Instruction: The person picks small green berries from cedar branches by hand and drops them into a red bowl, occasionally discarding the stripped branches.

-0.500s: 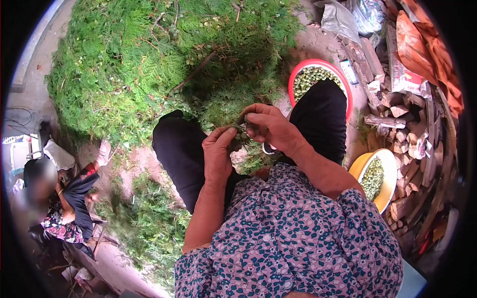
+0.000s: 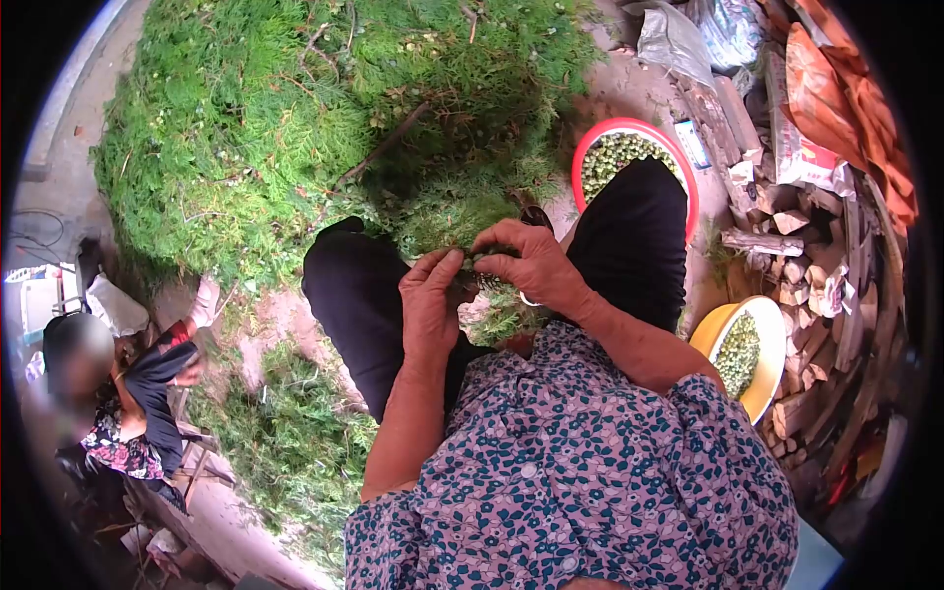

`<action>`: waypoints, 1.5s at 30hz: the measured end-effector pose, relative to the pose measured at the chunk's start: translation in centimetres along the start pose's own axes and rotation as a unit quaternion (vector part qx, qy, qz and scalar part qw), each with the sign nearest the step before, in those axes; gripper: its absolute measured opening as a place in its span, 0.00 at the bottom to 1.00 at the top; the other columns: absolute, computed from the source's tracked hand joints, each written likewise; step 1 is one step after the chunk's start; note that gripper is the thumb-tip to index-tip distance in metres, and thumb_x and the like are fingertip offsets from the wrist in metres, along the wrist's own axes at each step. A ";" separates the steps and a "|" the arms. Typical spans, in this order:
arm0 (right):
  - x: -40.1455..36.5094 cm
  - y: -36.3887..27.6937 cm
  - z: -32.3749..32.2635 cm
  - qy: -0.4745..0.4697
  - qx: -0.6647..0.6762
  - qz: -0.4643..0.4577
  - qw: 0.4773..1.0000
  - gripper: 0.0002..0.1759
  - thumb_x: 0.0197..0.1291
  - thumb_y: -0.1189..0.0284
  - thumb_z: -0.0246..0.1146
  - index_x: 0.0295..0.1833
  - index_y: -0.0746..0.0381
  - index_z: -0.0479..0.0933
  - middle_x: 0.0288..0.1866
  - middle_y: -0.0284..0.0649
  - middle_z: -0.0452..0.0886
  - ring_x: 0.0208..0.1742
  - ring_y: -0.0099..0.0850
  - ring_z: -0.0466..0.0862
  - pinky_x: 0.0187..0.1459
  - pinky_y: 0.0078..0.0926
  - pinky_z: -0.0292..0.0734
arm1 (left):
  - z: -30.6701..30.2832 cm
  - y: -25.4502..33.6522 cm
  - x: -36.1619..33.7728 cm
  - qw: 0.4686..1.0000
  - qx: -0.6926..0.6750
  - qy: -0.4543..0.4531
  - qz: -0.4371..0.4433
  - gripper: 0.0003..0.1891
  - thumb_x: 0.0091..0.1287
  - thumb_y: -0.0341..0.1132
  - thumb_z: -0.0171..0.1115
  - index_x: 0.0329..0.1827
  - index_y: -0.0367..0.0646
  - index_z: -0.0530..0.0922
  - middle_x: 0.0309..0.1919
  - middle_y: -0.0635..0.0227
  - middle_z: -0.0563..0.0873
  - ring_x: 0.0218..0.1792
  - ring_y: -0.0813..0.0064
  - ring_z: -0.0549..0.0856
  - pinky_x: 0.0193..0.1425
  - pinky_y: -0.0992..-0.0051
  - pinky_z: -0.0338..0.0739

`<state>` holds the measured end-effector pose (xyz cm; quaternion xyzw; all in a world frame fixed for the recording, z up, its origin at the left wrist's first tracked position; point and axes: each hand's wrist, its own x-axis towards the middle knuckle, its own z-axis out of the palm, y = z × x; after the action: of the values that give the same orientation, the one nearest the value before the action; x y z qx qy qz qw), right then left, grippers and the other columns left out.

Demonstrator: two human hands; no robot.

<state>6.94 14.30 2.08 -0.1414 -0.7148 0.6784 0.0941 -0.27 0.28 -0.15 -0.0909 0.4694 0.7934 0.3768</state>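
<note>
Between my knees, my left hand [image 2: 430, 295] pinches a small green sprig [image 2: 470, 270] with thumb and fingers. My right hand [image 2: 531, 264] is beside it, its thumb and fingertips closed at the same sprig, so the two hands nearly touch. The fingers hide most of the sprig. Beyond my knees lies a large heap of green branches [image 2: 246, 128]. Partly behind my right knee stands a red-rimmed basin [image 2: 691, 211] of small green cones. A yellow basin [image 2: 777, 379] with more of them is by my right elbow.
At the left sits another person [image 2: 147, 413] beside a smaller pile of green branches [image 2: 295, 423]. Split firewood [image 2: 801, 295] is stacked along the right, with orange sheeting [image 2: 836, 108] and plastic bags [image 2: 728, 34] above. A brown stick [image 2: 383, 147] lies on the large heap.
My right hand has moved slightly left and its fingers have come closer to my left hand at the sprig. The other person's hand has shifted a little.
</note>
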 end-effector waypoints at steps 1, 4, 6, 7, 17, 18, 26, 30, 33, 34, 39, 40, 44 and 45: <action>0.0 -0.1 -0.1 -0.010 0.002 0.037 0.999 0.11 0.50 0.75 0.65 0.40 0.67 0.77 0.28 0.32 0.74 0.31 0.20 0.75 0.34 0.17 0.71 | 0.2 0.2 -0.1 1.000 0.014 -0.009 0.001 0.05 0.61 0.29 0.61 0.37 0.39 0.77 0.30 0.69 0.81 0.26 0.78 0.80 0.24 0.80 0.75; 0.0 0.6 -0.2 -0.025 0.158 0.150 0.976 0.10 0.54 0.75 0.63 0.41 0.66 0.75 0.29 0.32 0.74 0.27 0.20 0.74 0.26 0.17 0.68 | 0.3 0.0 0.0 1.000 0.013 -0.021 -0.004 0.05 0.62 0.30 0.60 0.37 0.38 0.77 0.28 0.70 0.81 0.23 0.80 0.79 0.23 0.82 0.75; 0.1 1.3 -0.4 -0.030 0.307 0.221 0.925 0.09 0.55 0.75 0.61 0.41 0.66 0.74 0.28 0.32 0.74 0.25 0.20 0.74 0.21 0.16 0.66 | 0.4 -0.1 0.1 1.000 -0.001 -0.025 -0.009 0.05 0.63 0.30 0.59 0.38 0.37 0.77 0.28 0.70 0.81 0.24 0.80 0.79 0.24 0.81 0.75; 0.3 1.5 -0.6 -0.022 0.369 0.236 0.899 0.08 0.56 0.75 0.61 0.42 0.64 0.73 0.29 0.31 0.74 0.24 0.18 0.73 0.19 0.15 0.63 | 0.4 0.0 0.2 0.999 -0.017 -0.022 -0.017 0.05 0.63 0.30 0.59 0.38 0.38 0.76 0.28 0.69 0.81 0.25 0.80 0.79 0.25 0.80 0.75; 0.2 0.1 0.0 -0.018 0.154 0.132 0.979 0.08 0.51 0.77 0.64 0.38 0.65 0.75 0.30 0.35 0.75 0.26 0.24 0.76 0.22 0.19 0.67 | 0.8 -0.2 0.1 0.998 -0.022 0.031 0.045 0.03 0.64 0.31 0.59 0.37 0.43 0.77 0.28 0.72 0.82 0.25 0.82 0.79 0.28 0.81 0.74; 0.2 0.0 0.5 -0.017 0.154 0.132 0.979 0.08 0.51 0.77 0.64 0.38 0.65 0.75 0.30 0.35 0.75 0.26 0.24 0.76 0.22 0.19 0.67 | 0.7 -0.3 0.1 0.998 -0.021 0.031 0.045 0.03 0.64 0.31 0.59 0.37 0.43 0.77 0.28 0.72 0.82 0.25 0.82 0.79 0.28 0.81 0.74; 0.6 1.4 2.0 0.068 -0.185 -0.152 0.968 0.14 0.44 0.75 0.68 0.39 0.65 0.77 0.31 0.41 0.77 0.32 0.32 0.78 0.33 0.27 0.72 | 0.2 -1.2 0.6 0.996 0.027 0.002 0.083 0.06 0.65 0.31 0.58 0.37 0.37 0.76 0.28 0.71 0.80 0.26 0.84 0.77 0.28 0.84 0.71; 0.9 0.1 0.6 0.003 -0.114 -0.061 0.992 0.10 0.50 0.75 0.65 0.38 0.67 0.76 0.30 0.39 0.77 0.28 0.29 0.78 0.28 0.25 0.71 | 0.0 -1.2 0.4 0.998 0.010 -0.013 0.058 0.05 0.66 0.32 0.56 0.38 0.38 0.76 0.29 0.71 0.80 0.28 0.83 0.78 0.30 0.83 0.72; 1.1 0.3 -0.6 -0.010 0.297 0.196 0.935 0.10 0.57 0.74 0.60 0.43 0.67 0.74 0.26 0.33 0.75 0.19 0.19 0.71 0.18 0.15 0.60 | 0.3 -1.0 0.4 0.997 -0.007 -0.023 0.071 0.06 0.67 0.31 0.54 0.38 0.38 0.76 0.31 0.70 0.81 0.29 0.82 0.79 0.33 0.81 0.74; 1.1 0.2 -0.7 -0.010 0.297 0.196 0.934 0.10 0.57 0.74 0.60 0.43 0.67 0.74 0.26 0.33 0.75 0.19 0.19 0.71 0.18 0.15 0.60 | 0.5 -0.9 0.4 0.998 -0.020 -0.022 0.064 0.06 0.67 0.31 0.54 0.38 0.38 0.76 0.31 0.69 0.81 0.29 0.81 0.79 0.33 0.80 0.74; 0.3 0.9 -1.2 0.012 0.411 0.200 0.889 0.10 0.55 0.77 0.61 0.45 0.64 0.74 0.29 0.34 0.74 0.23 0.16 0.73 0.17 0.13 0.62 | 0.8 -0.6 0.4 0.998 -0.040 0.004 0.056 0.06 0.67 0.32 0.54 0.38 0.38 0.75 0.31 0.69 0.82 0.30 0.79 0.80 0.34 0.78 0.76; 0.2 1.0 -1.2 0.011 0.412 0.201 0.889 0.10 0.55 0.77 0.61 0.45 0.64 0.74 0.29 0.34 0.74 0.23 0.16 0.73 0.17 0.13 0.62 | 0.8 -0.5 0.4 0.997 -0.046 0.002 0.054 0.06 0.67 0.32 0.54 0.39 0.39 0.75 0.31 0.68 0.82 0.30 0.79 0.80 0.34 0.79 0.76; 0.0 0.9 -0.6 -0.017 0.141 0.126 0.982 0.14 0.51 0.75 0.64 0.45 0.67 0.77 0.34 0.35 0.77 0.30 0.20 0.76 0.27 0.17 0.69 | 0.6 -0.6 0.6 0.997 -0.053 -0.009 0.047 0.05 0.67 0.31 0.54 0.39 0.39 0.75 0.31 0.68 0.82 0.29 0.79 0.80 0.31 0.80 0.76; 0.1 1.0 -0.3 -0.004 0.046 0.049 0.998 0.15 0.50 0.74 0.65 0.45 0.66 0.77 0.35 0.35 0.77 0.32 0.21 0.77 0.30 0.17 0.71 | 0.6 -0.6 0.6 0.997 -0.052 -0.010 0.047 0.05 0.67 0.31 0.54 0.39 0.39 0.75 0.31 0.68 0.82 0.29 0.79 0.80 0.31 0.80 0.76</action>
<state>7.07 14.69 1.08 -0.1690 -0.6753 0.7150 0.0645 -0.19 1.22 -0.55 -0.0806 0.4272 0.8346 0.3383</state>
